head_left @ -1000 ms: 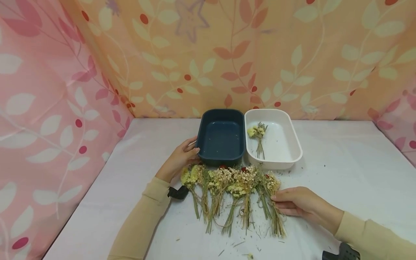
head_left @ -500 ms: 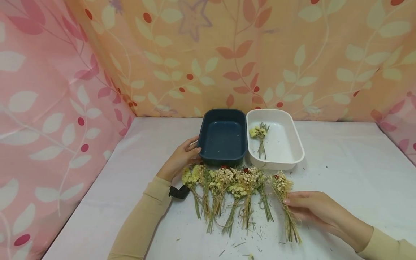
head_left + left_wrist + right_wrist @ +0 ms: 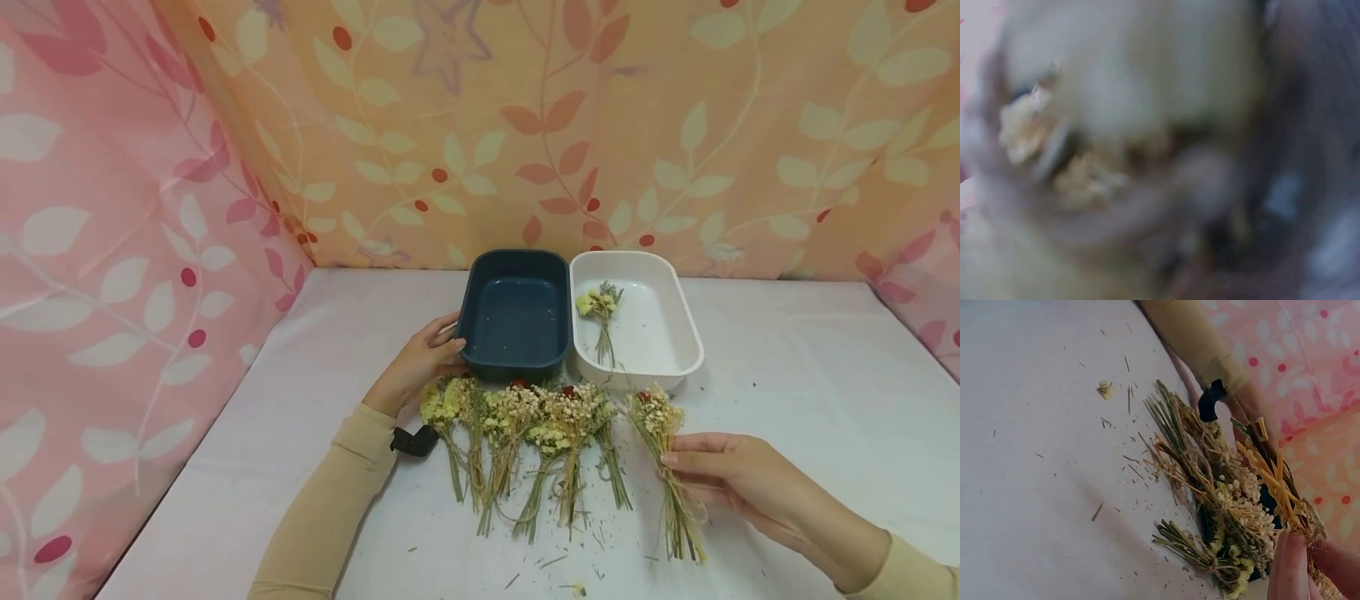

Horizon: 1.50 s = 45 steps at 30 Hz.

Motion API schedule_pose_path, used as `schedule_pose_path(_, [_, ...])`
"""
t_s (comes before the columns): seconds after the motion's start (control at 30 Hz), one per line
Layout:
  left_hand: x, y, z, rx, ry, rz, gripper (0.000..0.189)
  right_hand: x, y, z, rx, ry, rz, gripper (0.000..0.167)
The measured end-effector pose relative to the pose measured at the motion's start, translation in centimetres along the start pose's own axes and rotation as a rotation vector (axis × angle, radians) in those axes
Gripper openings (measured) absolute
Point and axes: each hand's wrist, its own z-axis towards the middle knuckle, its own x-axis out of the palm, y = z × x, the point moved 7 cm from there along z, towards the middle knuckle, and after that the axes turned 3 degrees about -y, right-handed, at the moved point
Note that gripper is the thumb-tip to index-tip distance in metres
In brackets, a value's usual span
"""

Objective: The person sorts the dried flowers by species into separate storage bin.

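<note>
My right hand (image 3: 738, 479) pinches a small bunch of dried flowers (image 3: 671, 475) by its tied stems, its cream and red heads pointing away from me. In the right wrist view, the thumb and fingers close around the twine of this bunch (image 3: 1282, 487). My left hand (image 3: 416, 362) holds the left edge of a dark blue tray (image 3: 517, 371), thumb at the rim and fingers along the outer side. Between my hands, several tied dried flower bunches (image 3: 532, 458) lie in a row before the tray. The left wrist view is mostly blurred.
A white tray (image 3: 686, 333) stands against the blue one's right side, with one small yellow bunch (image 3: 600, 317) inside. Broken stem bits and a loose yellow flower (image 3: 578, 589) lie on the white tabletop (image 3: 337, 333). Patterned cloth (image 3: 645, 150) hangs behind.
My right hand has drawn the rightmost bunch out of the row, to the right, leaving a gap beside the remaining bunches. The left hand stays at the blue tray.
</note>
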Motion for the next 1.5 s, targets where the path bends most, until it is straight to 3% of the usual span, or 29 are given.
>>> schedule_pose_path(0.27, [0.2, 0.1, 0.4, -0.005, 0.009, -0.018, 0.062, 0.3, 2.0, 0.2, -0.05, -0.03, -0.09, 0.04])
schedule_pose_path(0.7, [0.6, 0.4, 0.4, -0.017, 0.005, -0.003, 0.063, 2.1, 6.5, 2.3, -0.135, -0.085, -0.085, 0.023])
schedule_pose_path(0.93, [0.9, 0.7, 0.6, -0.023, 0.004, -0.006, 0.062, 3.7, 8.2, 3.5, -0.156, -0.09, -0.113, 0.044])
schedule_pose_path(1.2, [1.3, 0.4, 0.8, 0.0, 0.035, -0.022, 0.063, 4.8, 10.1, 5.2, -0.155, -0.095, -0.072, 0.053])
schedule_pose_path(1.33, [0.9, 0.0, 0.6, 0.007, 0.022, -0.018, 0.063, 5.6, 11.6, 6.5, -0.166, -0.101, -0.091, 0.063])
schedule_pose_path(1.5, [0.2, 0.2, 0.2, -0.009, -0.001, -0.008, 0.063, 6.7, 12.8, 8.1, -0.164, -0.096, -0.092, 0.062])
